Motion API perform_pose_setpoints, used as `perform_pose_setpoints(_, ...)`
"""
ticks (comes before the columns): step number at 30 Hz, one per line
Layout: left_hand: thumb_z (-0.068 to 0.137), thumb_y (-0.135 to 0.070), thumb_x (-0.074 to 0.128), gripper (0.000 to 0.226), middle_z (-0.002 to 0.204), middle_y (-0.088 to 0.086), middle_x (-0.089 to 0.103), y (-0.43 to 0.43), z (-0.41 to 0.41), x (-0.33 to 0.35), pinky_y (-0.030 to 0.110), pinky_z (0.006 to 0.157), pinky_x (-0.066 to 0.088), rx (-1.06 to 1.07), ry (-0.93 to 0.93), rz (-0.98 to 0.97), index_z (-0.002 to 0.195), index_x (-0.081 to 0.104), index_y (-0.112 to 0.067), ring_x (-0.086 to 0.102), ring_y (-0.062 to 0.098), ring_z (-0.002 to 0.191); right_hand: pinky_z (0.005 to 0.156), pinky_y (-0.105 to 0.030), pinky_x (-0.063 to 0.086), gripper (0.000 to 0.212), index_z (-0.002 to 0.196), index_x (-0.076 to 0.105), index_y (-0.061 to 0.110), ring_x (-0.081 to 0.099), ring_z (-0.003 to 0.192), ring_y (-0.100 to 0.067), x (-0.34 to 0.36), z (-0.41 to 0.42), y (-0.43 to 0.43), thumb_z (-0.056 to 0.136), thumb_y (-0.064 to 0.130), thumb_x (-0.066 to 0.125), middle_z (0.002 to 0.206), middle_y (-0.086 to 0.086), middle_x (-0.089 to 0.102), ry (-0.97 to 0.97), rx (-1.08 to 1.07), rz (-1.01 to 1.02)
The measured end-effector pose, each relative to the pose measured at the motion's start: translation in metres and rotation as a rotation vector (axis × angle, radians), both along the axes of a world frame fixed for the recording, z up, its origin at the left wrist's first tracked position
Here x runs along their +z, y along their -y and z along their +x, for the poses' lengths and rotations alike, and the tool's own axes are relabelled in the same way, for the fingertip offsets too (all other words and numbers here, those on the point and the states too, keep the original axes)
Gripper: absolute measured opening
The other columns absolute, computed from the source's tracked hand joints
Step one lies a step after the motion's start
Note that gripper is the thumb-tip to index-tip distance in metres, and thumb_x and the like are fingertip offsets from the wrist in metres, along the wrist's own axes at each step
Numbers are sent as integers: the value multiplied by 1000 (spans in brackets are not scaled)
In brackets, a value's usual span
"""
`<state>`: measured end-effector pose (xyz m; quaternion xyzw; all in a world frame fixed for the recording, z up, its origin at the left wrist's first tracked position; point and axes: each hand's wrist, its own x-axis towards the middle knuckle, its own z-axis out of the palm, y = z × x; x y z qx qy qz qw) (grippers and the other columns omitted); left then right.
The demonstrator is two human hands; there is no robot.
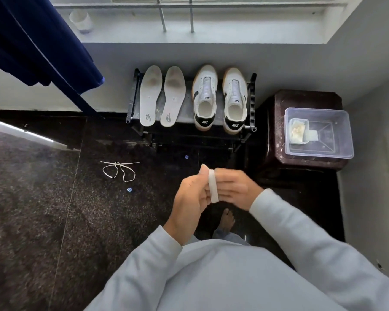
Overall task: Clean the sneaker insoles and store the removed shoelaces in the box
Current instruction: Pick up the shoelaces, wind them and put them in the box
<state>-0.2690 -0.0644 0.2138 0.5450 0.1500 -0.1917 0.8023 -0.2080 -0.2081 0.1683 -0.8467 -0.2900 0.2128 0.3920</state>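
A white shoelace is wound into a flat coil between my hands, above the dark floor. My left hand pinches the coil between thumb and curled fingers. My right hand lies against it with fingers stretched out and blurred. A second white shoelace lies in loose loops on the floor to the left. Two white insoles lie side by side on the black shoe rack, with stained toe ends. Beside them stand two laceless white sneakers. The clear plastic box is open at the right.
The box sits on a dark maroon stool and holds a yellowish cloth. A navy curtain hangs at the upper left. A white cup stands on the window ledge. My bare foot is under my hands.
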Motion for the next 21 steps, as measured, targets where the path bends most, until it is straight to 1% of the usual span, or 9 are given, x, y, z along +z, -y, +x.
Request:
perform_pose_setpoints(1, 106, -41, 27, 60, 108, 19, 77, -1, 4, -1, 34, 90, 61, 36, 7, 17, 116, 72, -2, 74, 30, 104, 81, -18, 43, 38, 77, 67, 13, 55, 61, -10, -2, -15, -1, 104, 15, 41, 66, -3, 53, -59, 21, 6)
perform_pose_setpoints(2, 108, -41, 25, 61, 111, 18, 77, -4, 8, -2, 32, 92, 60, 59, 16, 50, 118, 71, -3, 74, 29, 107, 65, -24, 32, 32, 82, 67, 13, 54, 63, -9, -2, -27, 0, 104, 17, 44, 66, 2, 54, -79, 26, -9)
perform_pose_setpoints(3, 106, -42, 23, 62, 112, 16, 77, -7, 12, -4, 30, 92, 59, 72, 21, 91, 119, 70, -4, 74, 27, 108, 66, -20, 41, 29, 83, 63, 18, 52, 60, -6, 5, -36, 1, 105, 22, 44, 64, 8, 52, -70, 60, -40)
perform_pose_setpoints(6, 99, -50, 21, 67, 110, 10, 78, -18, 17, -15, 27, 91, 58, 28, 13, 230, 117, 70, -8, 74, 21, 106, 57, -14, 34, 24, 85, 58, 24, 50, 57, -3, 35, -37, 2, 103, 31, 44, 61, 16, 48, -104, 130, -21)
perform_pose_setpoints(9, 105, -47, 16, 67, 85, -3, 81, -21, 12, -21, 15, 76, 57, -74, -25, 316, 97, 76, -18, 76, 7, 86, 55, -18, 40, 20, 83, 56, 32, 51, 57, -8, 64, -13, 1, 101, 29, 48, 63, 14, 51, -108, -21, 116)
perform_pose_setpoints(14, 80, -87, 26, 87, 89, 4, 81, -22, 5, -19, 26, 76, 61, -305, -31, 110, 90, 82, -22, 78, 19, 84, 55, -16, 38, 25, 80, 60, 30, 47, 55, -4, 46, 25, -12, 102, 30, 49, 58, 16, 53, -175, -154, 100)
perform_pose_setpoints(16, 84, -84, 27, 87, 92, 7, 81, -21, 3, -12, 28, 78, 61, -260, -18, 31, 93, 82, -17, 77, 23, 87, 63, -21, 49, 26, 87, 65, 16, 58, 68, -8, 23, 21, -13, 102, 28, 49, 71, 9, 62, -197, -82, -9)
perform_pose_setpoints(18, 92, -72, 19, 84, 91, 7, 81, -22, 2, -7, 26, 80, 60, -110, -29, 26, 90, 83, -18, 74, 25, 93, 71, -18, 53, 24, 102, 67, 0, 64, 79, -7, 3, 2, -13, 102, 11, 46, 76, 6, 66, -109, -16, -82)
perform_pose_setpoints(21, 98, -62, 14, 80, 105, 12, 79, -28, 6, -11, 27, 89, 59, 34, 15, 72, 105, 78, -14, 73, 29, 106, 66, -11, 40, 25, 89, 66, 14, 56, 68, 10, 5, -36, -15, 104, 13, 46, 69, 20, 54, -110, 92, -81)
